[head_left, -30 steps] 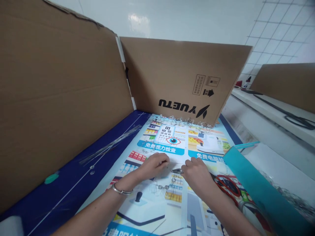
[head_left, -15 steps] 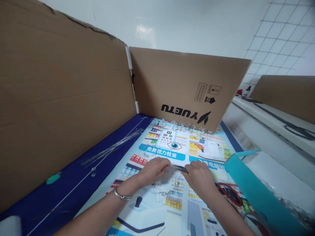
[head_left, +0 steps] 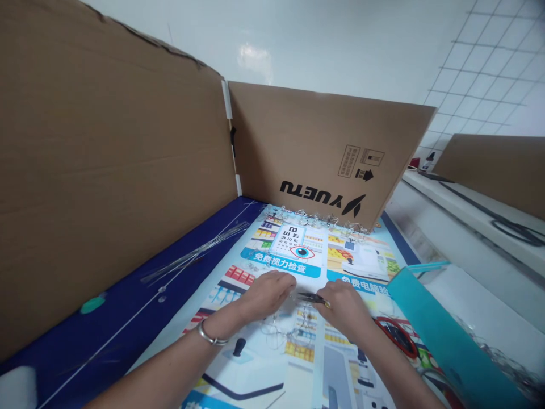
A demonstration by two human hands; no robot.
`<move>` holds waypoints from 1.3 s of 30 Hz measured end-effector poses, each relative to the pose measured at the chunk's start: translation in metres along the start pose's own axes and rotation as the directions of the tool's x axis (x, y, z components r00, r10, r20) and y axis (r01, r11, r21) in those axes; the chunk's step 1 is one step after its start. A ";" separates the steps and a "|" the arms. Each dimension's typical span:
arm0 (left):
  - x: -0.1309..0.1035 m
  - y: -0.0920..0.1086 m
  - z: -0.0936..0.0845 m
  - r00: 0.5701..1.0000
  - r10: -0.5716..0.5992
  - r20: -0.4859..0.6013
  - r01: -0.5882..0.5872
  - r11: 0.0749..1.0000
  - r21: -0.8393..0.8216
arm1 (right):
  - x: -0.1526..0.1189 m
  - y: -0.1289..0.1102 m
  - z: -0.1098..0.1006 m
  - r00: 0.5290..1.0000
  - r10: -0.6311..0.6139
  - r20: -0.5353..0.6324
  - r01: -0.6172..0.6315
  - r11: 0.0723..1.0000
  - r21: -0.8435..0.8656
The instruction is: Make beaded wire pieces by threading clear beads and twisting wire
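Wrapped around a pair of pliers [head_left: 313,297] is my right hand [head_left: 344,305]; the dark, slim jaws point left. My left hand [head_left: 270,292], with a silver bracelet on the wrist, is closed just left of the jaw tips. Its fingertips pinch something thin and wire-like, too fine to make out fully. Under and between the hands lies a loose tangle of thin wire [head_left: 283,329] with small clear pieces, on a printed poster sheet [head_left: 300,284].
A bundle of straight wires [head_left: 196,253] lies on the blue cloth at left. More wire pieces line the foot of the back cardboard panel [head_left: 323,142]. A teal box [head_left: 451,335] with wire pieces and a red-rimmed round item [head_left: 398,336] are at right. Cardboard [head_left: 114,170] walls the left.
The pliers have turned slightly, their jaws now a little lower and nearer the left hand's fingertips. Both hands stay in nearly the same place.
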State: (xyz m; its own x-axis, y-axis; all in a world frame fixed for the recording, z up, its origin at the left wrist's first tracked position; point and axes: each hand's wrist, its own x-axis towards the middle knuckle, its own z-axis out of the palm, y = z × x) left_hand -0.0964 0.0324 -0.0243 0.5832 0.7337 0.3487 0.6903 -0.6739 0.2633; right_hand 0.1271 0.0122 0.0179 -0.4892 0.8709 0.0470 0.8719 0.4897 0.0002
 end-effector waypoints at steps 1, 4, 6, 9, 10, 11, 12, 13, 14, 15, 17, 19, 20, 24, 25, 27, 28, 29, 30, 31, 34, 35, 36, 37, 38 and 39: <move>0.000 0.000 0.000 1.000 -0.002 0.003 0.002 1.000 0.004 | 0.000 0.002 0.000 1.000 -0.009 0.001 0.009 1.000 0.023; 0.001 0.000 0.001 1.000 -0.006 0.020 0.006 1.000 0.018 | 0.001 0.005 0.000 0.999 -0.035 0.008 0.034 0.997 0.071; 0.002 0.001 0.000 1.000 -0.001 0.030 0.000 1.000 0.020 | 0.002 0.005 0.000 0.999 -0.044 0.010 0.043 0.996 0.078; 0.002 0.003 -0.003 0.999 0.017 0.039 -0.018 1.000 0.018 | 0.002 0.004 0.000 0.999 -0.047 0.018 0.046 0.997 0.059; 0.002 0.003 -0.003 0.999 0.023 0.040 -0.024 1.000 0.018 | 0.002 0.003 0.000 0.999 -0.047 0.022 0.046 0.998 0.050; 0.002 0.003 -0.004 0.999 0.027 0.040 -0.028 0.999 0.018 | 0.002 0.003 0.000 0.999 -0.046 0.028 0.044 0.998 0.042; 0.002 0.003 -0.005 0.999 0.032 0.039 -0.032 0.999 0.017 | 0.002 0.003 0.000 0.998 -0.046 0.032 0.044 0.998 0.036; 0.002 0.003 -0.005 0.999 0.036 0.039 -0.037 0.999 0.017 | 0.002 0.003 0.000 0.998 -0.046 0.033 0.045 0.999 0.031; 0.002 0.003 -0.005 0.998 0.041 0.039 -0.041 0.999 0.016 | 0.002 0.003 0.000 0.998 -0.046 0.032 0.046 0.999 0.028; 0.002 0.003 -0.005 0.998 0.044 0.039 -0.044 0.999 0.016 | 0.002 0.003 0.001 0.998 -0.047 0.029 0.047 0.999 0.026; 0.002 0.003 -0.005 0.998 0.046 0.037 -0.047 0.999 0.014 | 0.002 0.004 0.001 0.998 -0.053 0.020 0.053 0.998 0.025; 0.002 0.003 -0.005 0.998 0.047 0.034 -0.048 0.999 0.015 | 0.001 0.004 0.002 0.998 -0.058 0.007 0.058 0.998 0.021; 0.002 0.003 -0.005 0.998 0.049 0.036 -0.050 0.999 0.016 | 0.001 0.004 0.001 0.998 -0.061 0.003 0.061 0.998 0.018; 0.002 0.003 -0.004 0.998 0.048 0.043 -0.049 0.999 0.013 | 0.001 0.002 0.000 0.998 -0.062 0.010 0.062 0.998 -0.006; 0.001 0.002 -0.004 0.998 0.047 0.042 -0.047 0.999 0.010 | 0.001 0.002 0.000 0.998 -0.059 0.018 0.060 0.998 -0.014; 0.001 0.002 -0.003 0.998 0.045 0.038 -0.045 0.999 0.005 | 0.001 0.002 0.000 0.998 -0.056 0.029 0.057 0.998 -0.023; 0.001 0.002 -0.003 0.998 0.045 0.035 -0.045 0.999 0.002 | 0.001 0.002 0.000 0.998 -0.057 0.032 0.058 0.998 -0.023; 0.001 0.002 -0.003 0.998 0.044 0.033 -0.044 0.999 0.000 | 0.001 0.002 0.001 0.998 -0.059 0.030 0.060 0.998 -0.021; 0.001 0.002 -0.002 0.999 0.043 0.031 -0.043 0.999 -0.002 | 0.001 0.003 0.002 0.998 -0.062 0.025 0.063 0.998 -0.019; 0.001 0.002 -0.002 0.999 0.040 0.029 -0.039 0.999 -0.005 | 0.001 0.003 0.003 0.998 -0.067 0.018 0.067 0.998 -0.018; 0.001 0.002 -0.001 0.999 0.028 0.021 -0.028 1.000 -0.015 | 0.001 0.003 0.006 0.997 -0.082 -0.005 0.082 0.996 -0.027; 0.001 0.002 -0.001 0.999 0.026 0.018 -0.026 0.999 -0.019 | 0.001 0.003 0.006 0.996 -0.088 -0.008 0.087 0.996 -0.034; 0.001 0.001 0.000 1.000 0.025 0.018 -0.025 0.999 -0.025 | 0.001 0.003 0.007 0.996 -0.093 -0.009 0.092 0.995 -0.040; 0.001 0.001 0.000 0.999 0.027 0.017 -0.026 0.999 -0.030 | 0.001 0.003 0.008 0.995 -0.096 -0.010 0.095 0.994 -0.045; 0.000 0.001 0.001 0.999 0.029 0.017 -0.028 0.999 -0.036 | 0.001 0.003 0.009 0.995 -0.097 -0.011 0.096 0.994 -0.048; 0.000 0.000 0.002 0.999 0.033 0.019 -0.032 0.999 -0.042 | 0.001 0.003 0.010 0.995 -0.096 -0.011 0.095 0.994 -0.050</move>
State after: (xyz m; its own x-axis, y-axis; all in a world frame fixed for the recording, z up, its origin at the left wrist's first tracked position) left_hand -0.0953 0.0326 -0.0258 0.6136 0.7125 0.3405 0.6528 -0.7003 0.2890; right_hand 0.1288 0.0149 0.0075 -0.5701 0.8195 0.0576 0.8215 0.5677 0.0541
